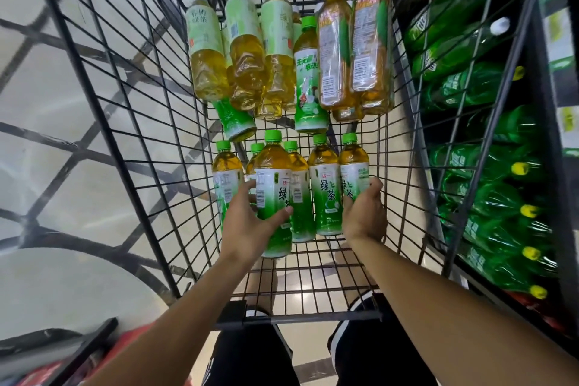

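I look down into a black wire shopping cart (131, 122) holding several tea bottles. My left hand (247, 222) grips a green-capped green tea bottle (272, 185), raised a little above the near row. My right hand (365, 213) is curled around the rightmost green tea bottle (354, 166) of that row. Between them lie more green-capped bottles (324, 185). Farther in are pale-label tea bottles (244, 50) and two yellow-capped bottles (354, 41).
A shelf of large green soda bottles (488, 197) runs along the cart's right side. Tiled floor (47, 103) shows through the left wall. A red item (47, 370) sits at the lower left. My legs in black shorts stand behind the cart's near edge.
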Available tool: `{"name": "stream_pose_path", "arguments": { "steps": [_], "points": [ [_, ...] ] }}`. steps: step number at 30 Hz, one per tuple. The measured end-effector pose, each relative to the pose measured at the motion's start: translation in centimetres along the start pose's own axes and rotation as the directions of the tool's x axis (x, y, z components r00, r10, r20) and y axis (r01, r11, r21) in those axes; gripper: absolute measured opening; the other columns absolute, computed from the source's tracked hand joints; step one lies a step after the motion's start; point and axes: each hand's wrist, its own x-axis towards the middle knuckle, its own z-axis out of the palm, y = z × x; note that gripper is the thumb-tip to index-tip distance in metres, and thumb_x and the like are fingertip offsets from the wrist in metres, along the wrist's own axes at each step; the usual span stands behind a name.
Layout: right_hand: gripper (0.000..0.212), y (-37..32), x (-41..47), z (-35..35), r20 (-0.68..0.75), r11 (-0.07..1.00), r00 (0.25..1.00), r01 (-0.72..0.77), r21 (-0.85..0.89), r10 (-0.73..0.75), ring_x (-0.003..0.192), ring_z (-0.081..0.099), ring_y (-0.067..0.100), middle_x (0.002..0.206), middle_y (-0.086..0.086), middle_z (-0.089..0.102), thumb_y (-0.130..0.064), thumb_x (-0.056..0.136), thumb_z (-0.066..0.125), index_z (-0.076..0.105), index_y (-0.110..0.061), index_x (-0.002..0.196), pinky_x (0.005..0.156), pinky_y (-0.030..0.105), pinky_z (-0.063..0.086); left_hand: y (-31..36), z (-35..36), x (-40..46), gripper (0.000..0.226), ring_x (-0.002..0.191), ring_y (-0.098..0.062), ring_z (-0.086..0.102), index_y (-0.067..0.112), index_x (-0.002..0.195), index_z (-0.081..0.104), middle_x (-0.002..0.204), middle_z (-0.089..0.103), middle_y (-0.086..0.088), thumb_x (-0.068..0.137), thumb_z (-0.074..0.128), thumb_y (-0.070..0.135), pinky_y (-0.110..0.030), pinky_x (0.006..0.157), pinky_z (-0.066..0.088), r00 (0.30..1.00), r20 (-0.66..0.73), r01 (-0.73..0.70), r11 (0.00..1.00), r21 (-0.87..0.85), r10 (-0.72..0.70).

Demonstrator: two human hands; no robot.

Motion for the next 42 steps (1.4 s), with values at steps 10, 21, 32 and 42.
{"name": "stream_pose_path", "arguments": {
  "steps": [10,21,32,42],
  "points": [
    [0.037,-2.5,-1.6,-4.7,0.035,0.989,0.998,-0.058,0.139,0.054,0.084,0.067,0.026,0.109,0.007,0.072,-0.023,0.091,0.073,0.058,-0.017,0.124,0.051,0.017,0.029,3.6,-2.7,-1.1,0.065,0.085,0.001,0.068,0.017,0.133,0.052,0.104,0.069,0.007,0.079,0.087,0.025,-0.023,0.075,0.060,0.994,0.074,-0.068,0.991,-0.116,0.076],
    [0.040,-4.9,-17.0,-19.6,0.013,0.504,0.990,0.061,0.861,-0.142,0.089,0.071,-0.004,0.105,-0.005,0.073,-0.005,0.085,0.078,0.060,-0.026,0.115,0.078,0.014,0.056,10.7,-12.1,-10.9,0.085,0.100,-0.006,0.073,0.012,0.140,0.055,0.122,0.073,-0.006,0.070,0.092,0.042,-0.031,0.089,0.061,0.918,0.331,-0.109,0.942,-0.317,0.218],
    [0.041,1.7,-28.8,-24.9,0.009,0.241,0.995,0.014,0.970,-0.097,0.096,0.073,0.009,0.109,0.003,0.077,0.002,0.085,0.074,0.065,-0.010,0.123,0.079,0.020,0.058,10.4,-15.5,-21.0,0.073,0.125,-0.022,0.064,0.020,0.135,0.064,0.130,0.070,-0.001,0.071,0.093,0.039,-0.047,0.099,0.056,0.865,0.345,-0.266,0.916,-0.302,0.365],
    [0.034,17.6,-41.1,-27.4,-0.205,0.068,0.978,0.206,0.976,-0.021,0.089,0.074,0.003,0.099,-0.007,0.079,0.007,0.086,0.069,0.068,-0.018,0.110,0.073,0.015,0.055,8.6,-7.6,-38.0,0.042,0.112,-0.002,0.068,0.019,0.123,0.069,0.116,0.076,0.012,0.082,0.078,0.022,-0.017,0.084,0.057,0.631,0.495,-0.575,0.788,-0.219,0.598]
  ]
}}
